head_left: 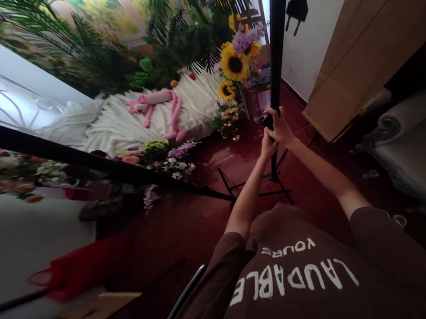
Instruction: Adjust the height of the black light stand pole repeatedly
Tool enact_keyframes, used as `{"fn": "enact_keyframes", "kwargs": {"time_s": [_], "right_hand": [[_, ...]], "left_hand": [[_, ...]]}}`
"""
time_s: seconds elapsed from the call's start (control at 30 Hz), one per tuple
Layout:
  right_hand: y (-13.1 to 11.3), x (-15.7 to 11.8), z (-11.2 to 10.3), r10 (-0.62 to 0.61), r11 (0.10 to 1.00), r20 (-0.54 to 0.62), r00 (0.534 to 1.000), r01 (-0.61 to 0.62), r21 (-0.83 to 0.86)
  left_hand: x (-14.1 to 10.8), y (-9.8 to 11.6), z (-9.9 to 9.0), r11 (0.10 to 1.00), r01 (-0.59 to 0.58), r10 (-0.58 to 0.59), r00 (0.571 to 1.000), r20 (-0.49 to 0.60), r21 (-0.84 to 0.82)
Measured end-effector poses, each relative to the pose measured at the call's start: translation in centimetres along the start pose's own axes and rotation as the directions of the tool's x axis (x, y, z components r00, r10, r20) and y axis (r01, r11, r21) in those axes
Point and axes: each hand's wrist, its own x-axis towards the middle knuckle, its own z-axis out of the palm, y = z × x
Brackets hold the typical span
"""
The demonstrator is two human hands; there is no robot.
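A black light stand (275, 63) rises in front of me, its thin legs (274, 177) spread on the dark red floor. My right hand (282, 129) is closed around the pole beside a black clamp knob (268, 121). Just below it, my left hand (268, 145) is closed at the same pole, the two hands touching. Part of the left hand's fingers is hidden behind the right hand and the pole. A black two-pin plug (299, 8) hangs to the right of the pole's upper part.
Another black pole (100, 166) slants across the left. Beyond lies a white cloth (198, 102) bearing a pink plush toy (165, 97), bordered by sunflowers (234, 63) and white flowers (179, 169). To the right are a cardboard panel (357, 37) and a light sofa (415, 135). A red bag (78, 268) lies lower left.
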Motion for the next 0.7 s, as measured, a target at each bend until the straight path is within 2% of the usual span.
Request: {"fn": "enact_keyframes", "kwargs": {"time_s": [0.07, 0.17, 0.23, 0.33, 0.43, 0.5, 0.6, 0.7], "right_hand": [[0.5, -0.2, -0.9, -0.068, 0.998, 0.032, 0.997, 0.068, 0.017], [1.1, -1.0, -3.9, -0.209, 0.977, 0.106, 0.972, 0.202, 0.072], [2.0, -2.1, -5.8, -0.208, 0.974, 0.091, 0.974, 0.198, 0.106], [4.2, -4.3, -6.9, -0.054, 0.99, 0.053, 0.997, 0.046, 0.133], [6.4, -5.8, -6.0, 0.128, 0.973, 0.086, 0.988, -0.142, 0.18], [7.2, -6.2, -5.0, 0.216, 0.942, 0.105, 0.971, -0.235, 0.239], [7.1, -5.9, -3.9, 0.334, 0.87, 0.111, 0.936, -0.352, 0.345], [6.2, -5.0, -3.5, 0.489, 0.744, 0.144, 0.86, -0.498, 0.445]], "left_hand": [[0.0, -0.1, 0.1, 0.999, 0.029, -0.029, 0.999, -0.017, 0.013], [-0.2, 0.1, 0.3, 0.998, 0.054, -0.052, 0.998, -0.042, 0.03], [-0.5, 0.3, 0.5, 0.998, 0.053, -0.052, 0.998, -0.048, 0.034], [-0.7, 0.5, 0.7, 0.998, 0.049, -0.047, 0.997, -0.058, 0.03], [-0.7, 0.3, 0.8, 0.999, 0.032, -0.031, 0.997, -0.068, 0.022], [-0.6, 0.1, 0.8, 1.0, 0.019, -0.018, 0.998, -0.063, 0.016], [-0.5, -0.4, 0.8, 1.0, 0.011, -0.01, 0.999, -0.051, 0.016], [-0.4, -0.7, 0.8, 0.999, 0.013, -0.011, 0.998, -0.061, 0.035]]}}
